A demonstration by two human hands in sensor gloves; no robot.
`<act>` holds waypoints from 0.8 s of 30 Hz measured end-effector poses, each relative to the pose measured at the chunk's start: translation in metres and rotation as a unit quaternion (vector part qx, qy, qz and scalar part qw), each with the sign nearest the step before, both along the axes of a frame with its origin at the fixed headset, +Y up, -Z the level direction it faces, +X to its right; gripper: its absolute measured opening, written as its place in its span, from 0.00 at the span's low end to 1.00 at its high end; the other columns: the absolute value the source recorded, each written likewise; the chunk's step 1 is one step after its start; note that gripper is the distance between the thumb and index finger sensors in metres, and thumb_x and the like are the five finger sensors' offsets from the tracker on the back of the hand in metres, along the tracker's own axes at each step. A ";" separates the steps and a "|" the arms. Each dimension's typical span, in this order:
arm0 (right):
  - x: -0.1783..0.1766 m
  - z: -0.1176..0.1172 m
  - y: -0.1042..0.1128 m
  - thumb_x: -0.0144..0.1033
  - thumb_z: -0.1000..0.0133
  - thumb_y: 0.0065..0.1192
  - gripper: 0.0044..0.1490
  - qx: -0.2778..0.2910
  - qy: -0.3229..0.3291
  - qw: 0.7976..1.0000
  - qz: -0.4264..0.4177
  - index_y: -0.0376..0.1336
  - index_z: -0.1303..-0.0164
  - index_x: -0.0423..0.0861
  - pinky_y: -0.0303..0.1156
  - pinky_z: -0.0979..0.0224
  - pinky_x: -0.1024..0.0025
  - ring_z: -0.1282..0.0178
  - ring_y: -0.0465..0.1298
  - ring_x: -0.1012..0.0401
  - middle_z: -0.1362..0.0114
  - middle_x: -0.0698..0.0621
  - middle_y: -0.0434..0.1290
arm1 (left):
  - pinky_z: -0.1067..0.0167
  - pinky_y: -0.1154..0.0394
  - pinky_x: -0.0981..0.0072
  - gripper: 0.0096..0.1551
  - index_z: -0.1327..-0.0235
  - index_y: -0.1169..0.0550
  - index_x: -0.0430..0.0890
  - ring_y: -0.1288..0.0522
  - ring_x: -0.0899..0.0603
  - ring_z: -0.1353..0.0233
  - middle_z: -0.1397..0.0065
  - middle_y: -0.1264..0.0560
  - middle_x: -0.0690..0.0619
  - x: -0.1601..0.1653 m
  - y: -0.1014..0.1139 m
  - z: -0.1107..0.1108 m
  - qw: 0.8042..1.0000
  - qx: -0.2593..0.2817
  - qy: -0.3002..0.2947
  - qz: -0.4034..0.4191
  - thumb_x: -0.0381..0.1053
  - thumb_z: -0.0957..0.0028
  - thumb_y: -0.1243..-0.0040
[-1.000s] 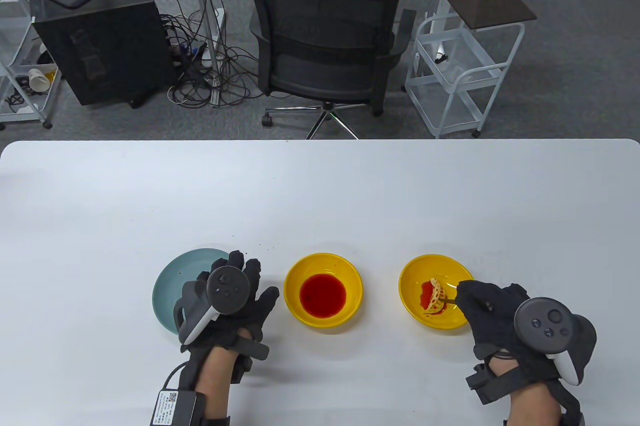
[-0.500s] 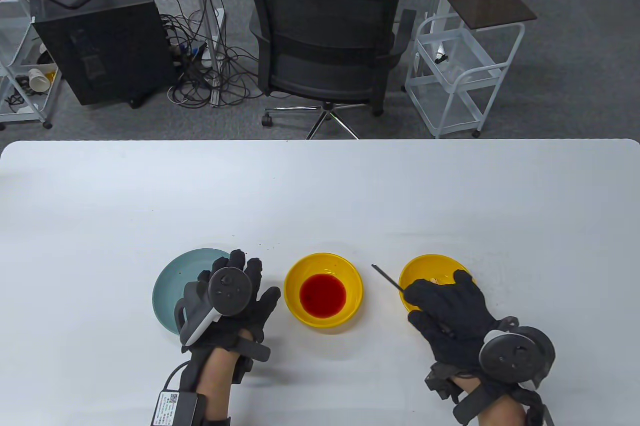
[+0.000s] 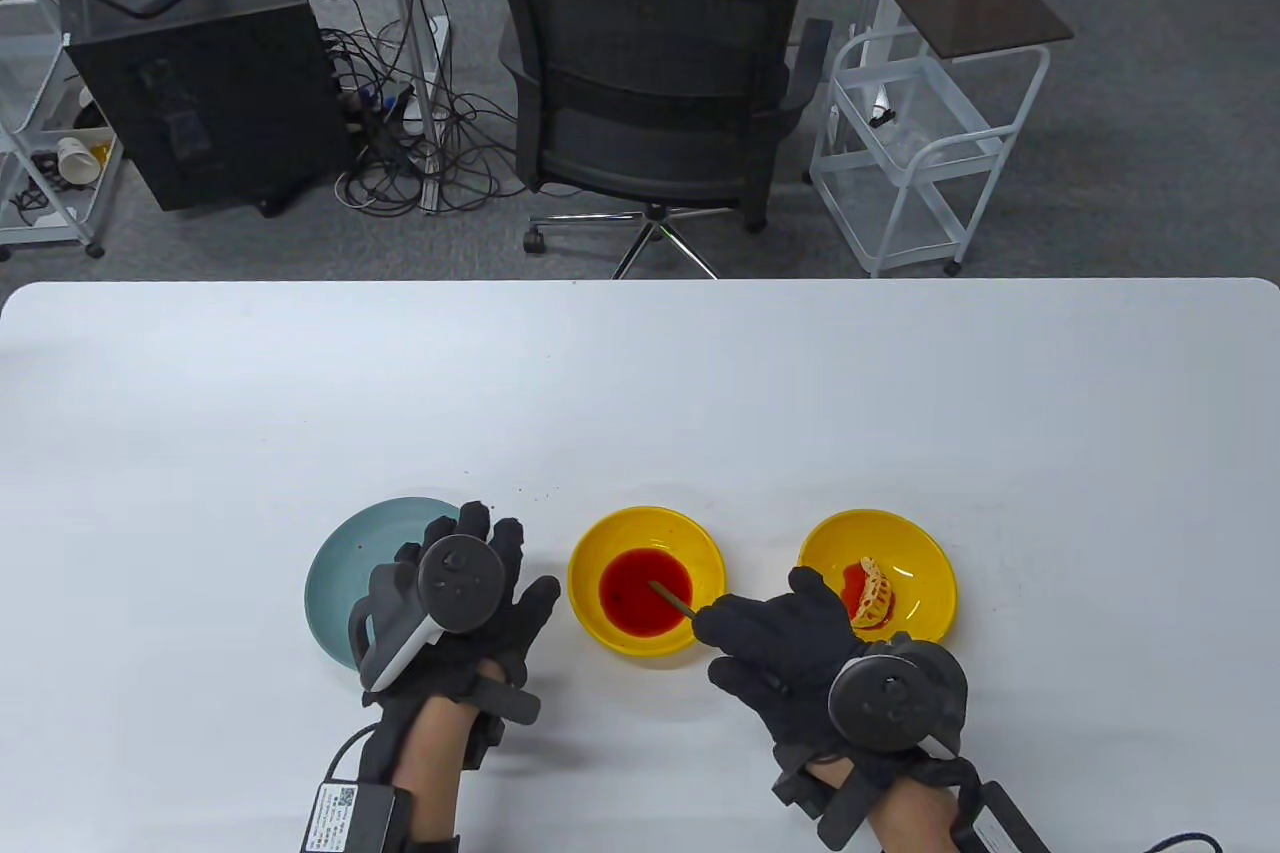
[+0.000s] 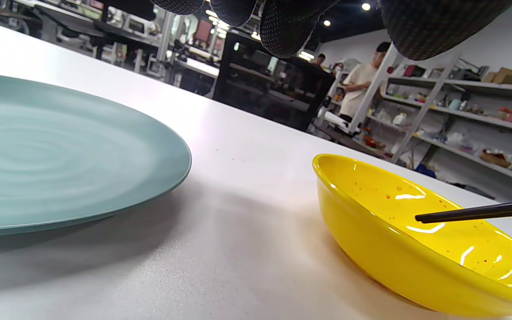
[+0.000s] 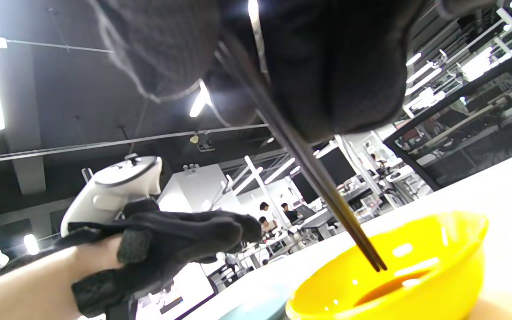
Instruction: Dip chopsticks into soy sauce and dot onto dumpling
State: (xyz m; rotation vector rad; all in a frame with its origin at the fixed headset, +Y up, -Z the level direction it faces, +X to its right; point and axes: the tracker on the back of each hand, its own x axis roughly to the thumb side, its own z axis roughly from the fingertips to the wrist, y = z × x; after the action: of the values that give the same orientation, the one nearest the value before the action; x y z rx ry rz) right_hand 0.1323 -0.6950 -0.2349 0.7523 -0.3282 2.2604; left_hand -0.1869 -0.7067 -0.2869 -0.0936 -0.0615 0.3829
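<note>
My right hand (image 3: pixel 770 638) grips dark chopsticks (image 3: pixel 673 597), and their tips point into the middle yellow bowl (image 3: pixel 700 533) of red soy sauce (image 3: pixel 625 598). In the right wrist view the chopsticks (image 5: pixel 318 178) end at or just above the sauce (image 5: pixel 385 286); I cannot tell which. The dumpling (image 3: pixel 875 595), stained red, lies in the right yellow bowl (image 3: pixel 925 553) behind my right hand. My left hand (image 3: pixel 470 583) lies flat and empty with fingers spread, over the right edge of the teal plate (image 3: pixel 345 573).
The teal plate (image 4: pixel 60 151) holds nothing and sits left of the sauce bowl (image 4: pixel 394 249). The white table (image 3: pixel 640 393) stretches far behind the three dishes. An office chair (image 3: pixel 650 83) and a white cart (image 3: pixel 920 143) stand beyond the table's far edge.
My right hand has carried the chopsticks left, from the dumpling bowl to the sauce bowl, uncovering the dumpling. My left hand has not moved.
</note>
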 end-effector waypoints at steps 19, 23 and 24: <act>-0.004 -0.008 -0.012 0.50 0.53 0.64 0.31 -0.038 -0.017 0.999 0.022 0.72 0.42 0.49 0.55 0.26 0.25 0.45 0.81 0.44 0.35 0.42 0.80 | 0.28 0.54 0.25 0.48 0.19 0.37 0.48 0.49 0.27 0.16 0.13 0.50 0.46 -0.001 -0.001 -0.001 1.000 -0.014 0.003 -0.001 0.72 0.49 0.46; -0.002 -0.009 -0.013 0.50 0.51 0.62 0.33 -0.075 -0.019 0.997 0.009 0.70 0.40 0.44 0.54 0.26 0.24 0.45 0.80 0.43 0.35 0.39 0.78 | 0.28 0.54 0.25 0.48 0.19 0.36 0.48 0.49 0.27 0.16 0.13 0.50 0.46 -0.002 -0.001 0.000 1.000 -0.014 0.003 -0.002 0.72 0.49 0.46; -0.002 -0.008 -0.013 0.50 0.51 0.62 0.33 -0.078 -0.017 0.997 0.005 0.70 0.40 0.44 0.54 0.26 0.24 0.45 0.80 0.42 0.35 0.39 0.78 | 0.28 0.54 0.25 0.48 0.19 0.36 0.48 0.49 0.27 0.16 0.13 0.50 0.46 -0.002 -0.001 0.000 1.000 -0.015 0.003 -0.002 0.72 0.49 0.46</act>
State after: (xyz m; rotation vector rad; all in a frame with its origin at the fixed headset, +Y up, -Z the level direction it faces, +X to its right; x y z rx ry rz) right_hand 0.1303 -0.7083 -0.2433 0.6367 -0.1608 2.2805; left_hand -0.1885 -0.7073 -0.2873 -0.1213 -0.0500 0.3800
